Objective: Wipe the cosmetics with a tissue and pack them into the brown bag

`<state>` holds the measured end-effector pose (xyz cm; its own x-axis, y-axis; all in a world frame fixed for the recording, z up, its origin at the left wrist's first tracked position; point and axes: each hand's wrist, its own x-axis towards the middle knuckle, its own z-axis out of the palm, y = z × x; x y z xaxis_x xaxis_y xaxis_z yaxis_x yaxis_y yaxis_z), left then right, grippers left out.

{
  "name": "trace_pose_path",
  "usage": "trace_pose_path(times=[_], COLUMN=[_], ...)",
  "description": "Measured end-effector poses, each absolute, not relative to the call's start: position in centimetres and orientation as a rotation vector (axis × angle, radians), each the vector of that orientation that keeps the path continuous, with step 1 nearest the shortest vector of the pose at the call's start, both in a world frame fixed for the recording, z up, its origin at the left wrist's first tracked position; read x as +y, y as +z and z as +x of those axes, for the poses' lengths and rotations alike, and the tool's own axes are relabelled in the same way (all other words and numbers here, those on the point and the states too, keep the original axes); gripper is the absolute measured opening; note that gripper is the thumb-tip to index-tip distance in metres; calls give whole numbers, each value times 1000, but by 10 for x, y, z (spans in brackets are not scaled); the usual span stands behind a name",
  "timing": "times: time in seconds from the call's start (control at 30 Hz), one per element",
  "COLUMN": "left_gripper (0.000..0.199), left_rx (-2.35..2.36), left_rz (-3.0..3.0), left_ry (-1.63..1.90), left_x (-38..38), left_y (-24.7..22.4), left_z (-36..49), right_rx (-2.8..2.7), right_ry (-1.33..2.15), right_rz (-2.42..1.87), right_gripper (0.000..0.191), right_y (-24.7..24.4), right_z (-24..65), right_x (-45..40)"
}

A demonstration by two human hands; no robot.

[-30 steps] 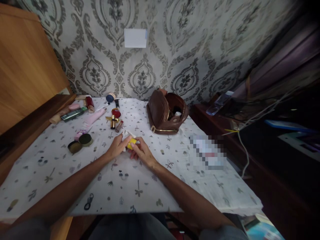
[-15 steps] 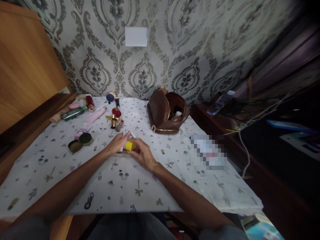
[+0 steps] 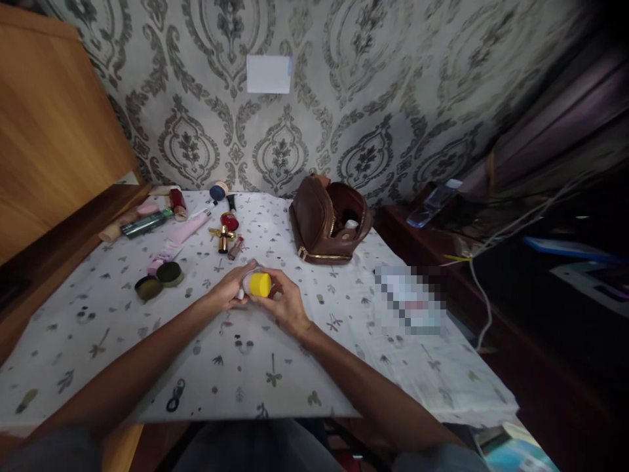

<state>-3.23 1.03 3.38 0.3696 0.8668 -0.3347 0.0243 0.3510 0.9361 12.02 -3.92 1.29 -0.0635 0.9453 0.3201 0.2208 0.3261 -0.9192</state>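
A small container with a yellow cap [image 3: 260, 284] is between my two hands above the middle of the cloth. My left hand [image 3: 232, 287] is wrapped round its pale body, with a white tissue or cloth [image 3: 240, 293] against the palm. The fingers of my right hand [image 3: 285, 303] are closed on the yellow cap end from the right. Just beyond my hands lie a small lipstick-like tube [image 3: 236, 248] and a gold and black tube [image 3: 223, 240]. An open brown bag [image 3: 314, 223] stands behind and to the right.
Cosmetics lie at the left: a dark round compact [image 3: 170, 274], a pink tube [image 3: 189, 229], a green bottle [image 3: 145, 224] and a red bottle [image 3: 177, 204]. A blurred flat object [image 3: 413, 298] is on the right. Beyond the table edge are a clear bottle [image 3: 433, 204] and a white cable [image 3: 484, 308].
The yellow cap has turned toward the camera and shifted slightly right, and more of it shows. My fingers have shifted a little around it.
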Motion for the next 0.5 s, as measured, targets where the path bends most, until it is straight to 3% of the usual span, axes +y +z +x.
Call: trace_pose_path(times=[0.27, 0.5], left_gripper=[57, 60], left_rx=[1140, 1165], left_rz=[1042, 1246], left_ry=[874, 1060], left_x=[5, 14], left_y=[27, 16], left_z=[-26, -31], right_rx=[-1421, -1212], right_ry=[978, 1133], right_rz=[-1094, -1075], right_gripper=[41, 49], right_y=[23, 19], right_z=[119, 117], right_x=[-39, -34])
